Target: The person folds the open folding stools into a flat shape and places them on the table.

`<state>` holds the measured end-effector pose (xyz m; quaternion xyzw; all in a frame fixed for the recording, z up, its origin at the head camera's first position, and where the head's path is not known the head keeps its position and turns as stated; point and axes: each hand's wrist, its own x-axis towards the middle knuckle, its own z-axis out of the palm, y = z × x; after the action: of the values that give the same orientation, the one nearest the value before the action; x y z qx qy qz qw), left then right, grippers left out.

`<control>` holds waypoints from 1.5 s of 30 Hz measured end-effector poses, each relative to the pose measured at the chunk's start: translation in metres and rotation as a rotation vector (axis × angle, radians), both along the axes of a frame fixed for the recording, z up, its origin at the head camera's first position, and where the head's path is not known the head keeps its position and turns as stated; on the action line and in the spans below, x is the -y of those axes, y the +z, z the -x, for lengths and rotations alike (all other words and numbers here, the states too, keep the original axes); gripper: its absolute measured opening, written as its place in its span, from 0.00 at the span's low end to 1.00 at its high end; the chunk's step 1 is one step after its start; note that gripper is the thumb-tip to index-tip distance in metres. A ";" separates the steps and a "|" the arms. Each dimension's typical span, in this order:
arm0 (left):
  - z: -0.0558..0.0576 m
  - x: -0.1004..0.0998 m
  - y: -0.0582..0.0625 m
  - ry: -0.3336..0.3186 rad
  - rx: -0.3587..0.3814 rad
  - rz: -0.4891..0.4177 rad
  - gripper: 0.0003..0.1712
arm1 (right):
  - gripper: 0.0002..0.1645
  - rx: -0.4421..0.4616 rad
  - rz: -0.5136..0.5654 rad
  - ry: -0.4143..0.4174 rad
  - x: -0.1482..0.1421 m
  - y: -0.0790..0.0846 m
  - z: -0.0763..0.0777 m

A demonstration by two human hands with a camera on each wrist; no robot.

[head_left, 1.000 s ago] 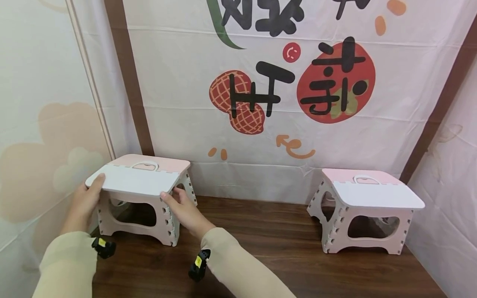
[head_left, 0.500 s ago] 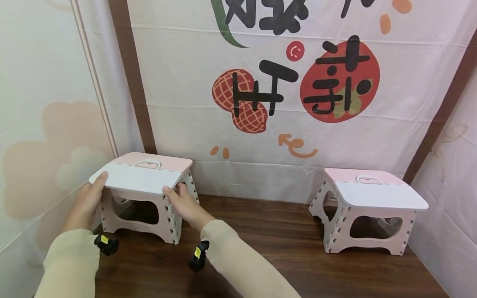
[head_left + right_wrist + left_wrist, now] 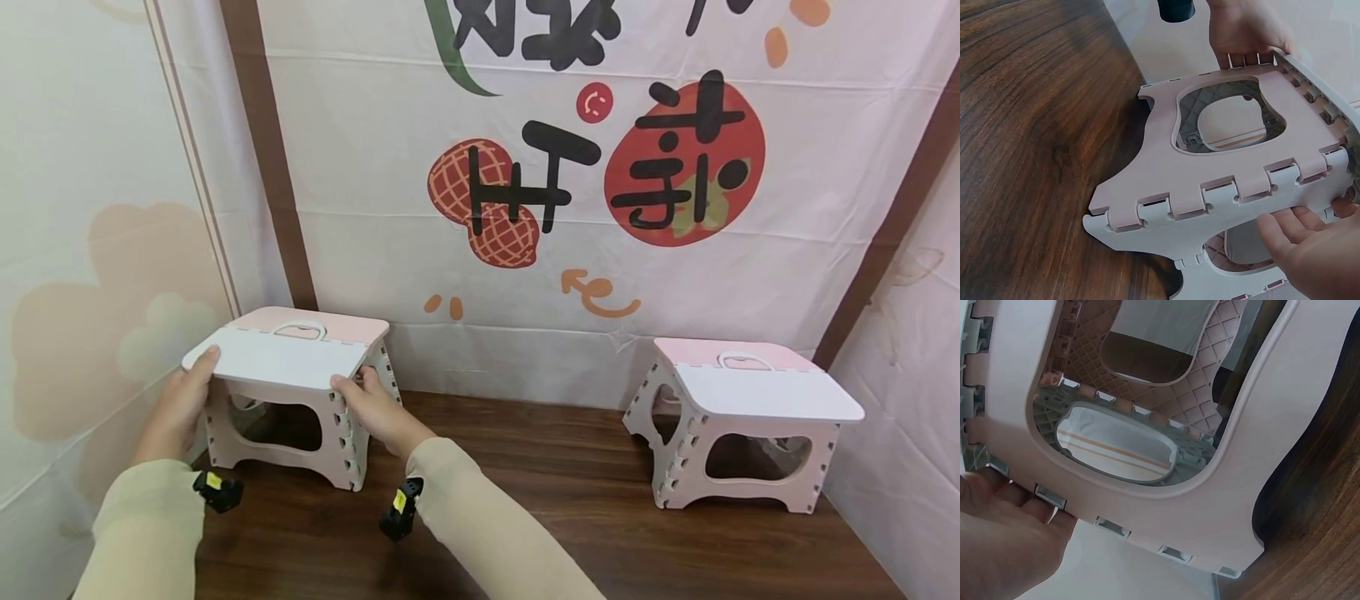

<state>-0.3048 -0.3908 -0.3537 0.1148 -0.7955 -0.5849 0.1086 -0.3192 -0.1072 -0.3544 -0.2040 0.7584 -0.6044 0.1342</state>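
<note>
A pink and white folding stool (image 3: 277, 354) stands unfolded at the left of the head view. My left hand (image 3: 176, 408) holds its left edge, thumb on the white top. At the front right corner my right hand (image 3: 378, 412) grips it, thumb at the edge of the top and fingers at the side. In the left wrist view, fingers of the left hand (image 3: 1016, 537) lie against the side beside the pink leg panel (image 3: 1129, 500). The right wrist view has the right hand (image 3: 1316, 244) with fingertips against the white side panel (image 3: 1222, 215).
A second folding stool (image 3: 768, 392), alike in colour, stands unfolded at the right on the dark wooden surface (image 3: 510, 483). Behind hangs a printed cloth backdrop (image 3: 360, 250), and a pale cloth wall (image 3: 67, 167) runs close beside the left stool.
The head view has shifted slightly, so the whole scene sits a little further right in it. Both hands keep their hold on the left stool, which stays in place.
</note>
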 end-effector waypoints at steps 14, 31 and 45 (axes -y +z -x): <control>0.003 -0.002 -0.003 -0.014 -0.044 -0.039 0.54 | 0.43 -0.017 0.016 0.034 -0.004 0.001 -0.002; 0.004 -0.016 -0.001 -0.005 -0.031 -0.140 0.53 | 0.39 -0.044 0.060 -0.099 -0.004 -0.006 -0.002; 0.003 -0.032 -0.003 0.034 -0.009 -0.205 0.55 | 0.34 -0.127 0.069 -0.101 -0.016 -0.014 0.002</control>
<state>-0.3079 -0.3592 -0.3566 0.1362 -0.7289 -0.6619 0.1097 -0.3207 -0.0911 -0.3684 -0.2080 0.7535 -0.6218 0.0480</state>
